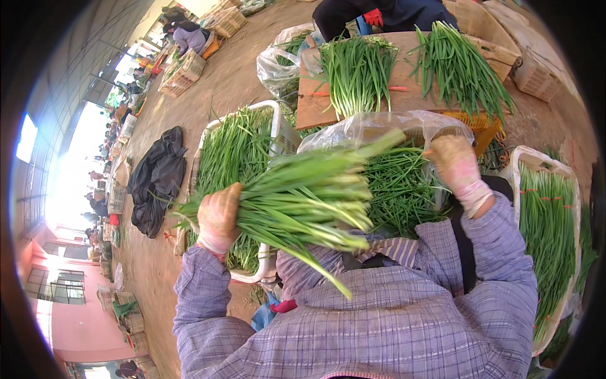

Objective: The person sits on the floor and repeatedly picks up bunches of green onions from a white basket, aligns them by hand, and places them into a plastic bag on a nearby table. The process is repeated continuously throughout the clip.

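My left hand (220, 215), in a stained glove, is closed round the leafy end of a bunch of green leafy stalks (303, 199), like garlic chives. The pale stalk ends point right and are blurred. My right hand (457, 166), also gloved, is raised at the right by the rim of a clear plastic bag (393, 121); a small orange thing shows at its fingertips, and whether the hand grips it is unclear. Loose green leaves (402, 189) lie below, between the hands. Two more bunches, one left (360, 76) and one right (461, 71), rest on a wooden board (310, 113).
A white crate (277, 125) of greens stands at the left, another (516, 175) with banded bunches at the right. A black plastic sheet (156, 180) lies on the floor. A person in dark clothes (388, 19) sits beyond the board; other people and crates line the far left.
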{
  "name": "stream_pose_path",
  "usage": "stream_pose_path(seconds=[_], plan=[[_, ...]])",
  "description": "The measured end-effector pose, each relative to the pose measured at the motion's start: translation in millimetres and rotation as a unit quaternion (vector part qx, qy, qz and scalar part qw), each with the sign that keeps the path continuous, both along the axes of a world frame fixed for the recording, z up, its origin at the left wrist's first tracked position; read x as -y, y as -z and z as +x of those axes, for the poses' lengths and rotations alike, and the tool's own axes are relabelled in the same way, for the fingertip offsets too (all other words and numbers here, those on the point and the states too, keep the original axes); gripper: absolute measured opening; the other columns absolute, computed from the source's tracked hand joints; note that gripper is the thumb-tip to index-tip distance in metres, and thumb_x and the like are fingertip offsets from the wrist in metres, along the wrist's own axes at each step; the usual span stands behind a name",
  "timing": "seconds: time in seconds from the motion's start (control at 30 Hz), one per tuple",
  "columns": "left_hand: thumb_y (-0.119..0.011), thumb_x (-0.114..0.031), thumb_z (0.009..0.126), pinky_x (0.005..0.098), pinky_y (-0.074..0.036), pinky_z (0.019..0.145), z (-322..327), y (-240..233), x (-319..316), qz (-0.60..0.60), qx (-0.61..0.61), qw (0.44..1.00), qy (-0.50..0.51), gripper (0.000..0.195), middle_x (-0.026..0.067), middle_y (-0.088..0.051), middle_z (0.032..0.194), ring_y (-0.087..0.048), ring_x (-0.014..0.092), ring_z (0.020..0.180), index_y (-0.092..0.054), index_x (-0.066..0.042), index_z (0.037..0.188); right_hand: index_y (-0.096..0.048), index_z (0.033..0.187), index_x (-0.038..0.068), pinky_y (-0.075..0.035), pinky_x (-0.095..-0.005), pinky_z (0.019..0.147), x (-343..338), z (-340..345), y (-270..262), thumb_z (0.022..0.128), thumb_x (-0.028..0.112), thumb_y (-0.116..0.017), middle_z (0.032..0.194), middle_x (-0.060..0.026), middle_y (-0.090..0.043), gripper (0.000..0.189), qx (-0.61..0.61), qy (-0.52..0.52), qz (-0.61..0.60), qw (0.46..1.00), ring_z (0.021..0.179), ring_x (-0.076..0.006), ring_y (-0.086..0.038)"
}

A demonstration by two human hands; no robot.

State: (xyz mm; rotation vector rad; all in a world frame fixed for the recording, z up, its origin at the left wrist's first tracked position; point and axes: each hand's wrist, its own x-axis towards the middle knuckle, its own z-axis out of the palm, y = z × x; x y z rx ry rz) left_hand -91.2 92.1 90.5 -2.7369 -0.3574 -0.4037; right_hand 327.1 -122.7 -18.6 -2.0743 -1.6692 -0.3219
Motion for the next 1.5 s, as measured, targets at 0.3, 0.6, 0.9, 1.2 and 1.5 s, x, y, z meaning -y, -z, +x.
stream_pose_path(seconds=[0.3, 0.6, 0.9, 1.2, 1.5], plan=[[-0.083, -0.014, 0.069, 0.0363, -0.054, 0.087, -1, 1, 22, -0.304, 0.079, 0.940, -0.133, 0.084, 0.0179, -0.066, 0.116, -0.068, 0.031, 0.103, -0.045, -0.006, 0.143, -0.068, 0.114, 0.003, -0.049, -0.0336, 0.090, -4, -35, 8, 0.083, 0.017, -0.075, 0.104, -0.0134, -0.070, 0.035, -0.311, -0.139, 0.014, 0.940, 0.098, -0.0255, -0.066], [-0.073, 0.007, 0.072, 0.0268, -0.050, 0.089, 8, 7, 55, -0.685, 0.046, 0.700, -0.195, 0.073, 0.0028, -0.067, 0.113, -0.059, 0.009, 0.099, -0.047, -0.001, 0.139, -0.067, 0.114, 0.002, -0.048, -0.0342, 0.092, -32, -72, -59, 0.086, 0.017, -0.071, 0.106, -0.0119, -0.069, 0.032, -0.346, -0.132, 0.118, 0.921, 0.101, -0.0240, -0.064], [-0.073, 0.005, 0.073, 0.0288, -0.050, 0.088, 10, 5, 65, -0.713, 0.010, 0.680, -0.169, 0.059, 0.0034, -0.067, 0.111, -0.059, 0.010, 0.097, -0.054, 0.000, 0.129, -0.070, 0.090, 0.002, -0.049, -0.0322, 0.083, -59, -64, -39, 0.089, 0.019, -0.061, 0.090, -0.0094, -0.068, 0.019, -0.433, -0.130, 0.023, 0.892, 0.088, -0.0218, -0.064], [-0.071, 0.006, 0.074, 0.0277, -0.050, 0.088, 14, 19, 66, -0.642, 0.039, 0.746, -0.176, 0.064, 0.0030, -0.067, 0.110, -0.059, 0.009, 0.097, -0.051, 0.000, 0.134, -0.071, 0.082, 0.006, -0.046, -0.0416, 0.081, -41, -73, -69, 0.080, 0.033, -0.074, 0.083, -0.0099, -0.067, 0.027, -0.205, -0.166, 0.119, 0.957, 0.087, -0.0291, -0.063], [-0.072, -0.010, 0.073, 0.0346, -0.053, 0.088, 15, 26, 66, -0.585, 0.023, 0.793, -0.171, 0.072, 0.0148, -0.068, 0.109, -0.068, 0.029, 0.100, -0.045, -0.007, 0.140, -0.067, 0.077, 0.002, -0.049, -0.0437, 0.074, -59, -83, -40, 0.078, 0.018, -0.073, 0.080, -0.0129, -0.066, 0.017, -0.181, -0.112, 0.154, 0.965, 0.080, -0.0333, -0.063]])
